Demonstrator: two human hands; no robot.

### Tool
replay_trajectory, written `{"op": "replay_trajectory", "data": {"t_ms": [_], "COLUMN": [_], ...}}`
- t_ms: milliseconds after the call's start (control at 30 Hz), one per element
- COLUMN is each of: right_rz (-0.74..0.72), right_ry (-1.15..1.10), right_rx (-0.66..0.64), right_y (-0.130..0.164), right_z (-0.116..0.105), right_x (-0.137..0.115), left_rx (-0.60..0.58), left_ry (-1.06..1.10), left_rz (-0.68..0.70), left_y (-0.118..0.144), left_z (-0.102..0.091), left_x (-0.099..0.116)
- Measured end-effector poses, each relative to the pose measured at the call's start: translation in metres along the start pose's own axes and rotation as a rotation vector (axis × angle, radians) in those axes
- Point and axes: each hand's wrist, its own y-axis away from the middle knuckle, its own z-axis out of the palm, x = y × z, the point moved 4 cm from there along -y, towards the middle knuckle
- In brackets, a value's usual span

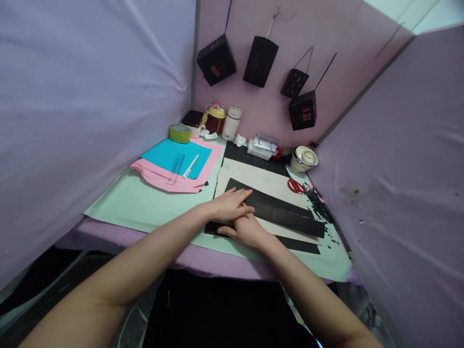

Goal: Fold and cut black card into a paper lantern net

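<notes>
A folded strip of black paper [286, 213] lies slantwise on a pale board [253, 170]. My left hand [232, 204] is flat at the strip's left end, fingers stretched out to the right and crossing over the fingers of my other hand. My right hand [248, 227] presses there too, its thumb spread to the left; its fingertips are partly hidden beneath the left hand. Neither hand grips anything. Red-handled scissors [296, 186] rest on the board's right side, beside a heap of black paper scraps [319, 205].
Blue paper [163, 154] with a clear ruler [177, 163] and a white pen-like tool [190, 166] lies on pink sheets [154, 180]. Behind stand green tape [180, 134], a white bottle [232, 123], a plastic box [261, 147] and a bowl [303, 159]. Black paper lanterns [261, 62] hang above.
</notes>
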Motion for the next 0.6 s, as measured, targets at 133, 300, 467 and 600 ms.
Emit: {"op": "replay_trajectory", "data": {"t_ms": [133,300,467,600], "right_rz": [-0.001,0.156,0.286,0.359], "right_ry": [-0.064,0.054,0.185,0.215], "right_rx": [0.004,0.002,-0.069,-0.099], "right_y": [0.007,0.033,0.062,0.082], "right_z": [-0.005,-0.003,-0.003,-0.009], "right_x": [0.003,0.025,0.051,0.065], "left_rx": [-0.012,-0.042,-0.044,-0.036], "left_ry": [-0.031,-0.172,-0.274,-0.326], "left_rz": [-0.002,-0.010,-0.019,-0.012], "left_y": [0.000,0.003,0.000,0.001], "left_z": [0.008,0.019,0.029,0.029], "left_x": [-0.006,-0.003,-0.003,-0.004]}}
